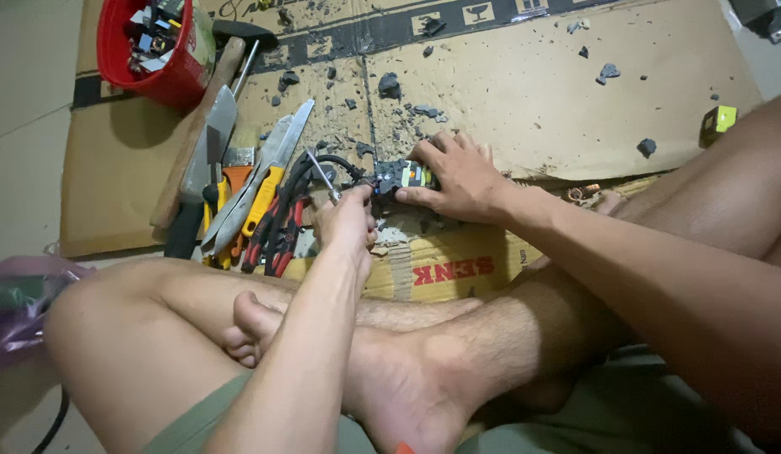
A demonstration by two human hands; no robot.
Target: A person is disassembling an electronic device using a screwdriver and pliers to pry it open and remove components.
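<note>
A sheet of flattened cardboard [533, 109] carries everything, with the person sitting cross-legged at its near edge. A dark printed band with small white pictogram squares runs along its far edge, and red block lettering, upside down from here, sits on a flap at the near edge. At the far left corner stands a red plastic basket [159, 71] of small parts. Along the left side lie a hammer [197, 126], a cleaver, shears [269, 172] with yellow grips and red-handled pliers [281, 227]. Dark shards litter the middle.

Near the centre of the near edge, the right hand [458, 176] lies spread and pressed down over a small black component [405, 176] with a yellow-green patch, pinning it to the cardboard. The left hand [347, 220] is closed around a thin metal tool [323, 178], probably a screwdriver, its shaft angled up and left.

The component looks light, rigid and brittle, judging by the shards; it is best held by its outer sides.

A small yellow-green block [720, 120] lies off the right edge.
</note>
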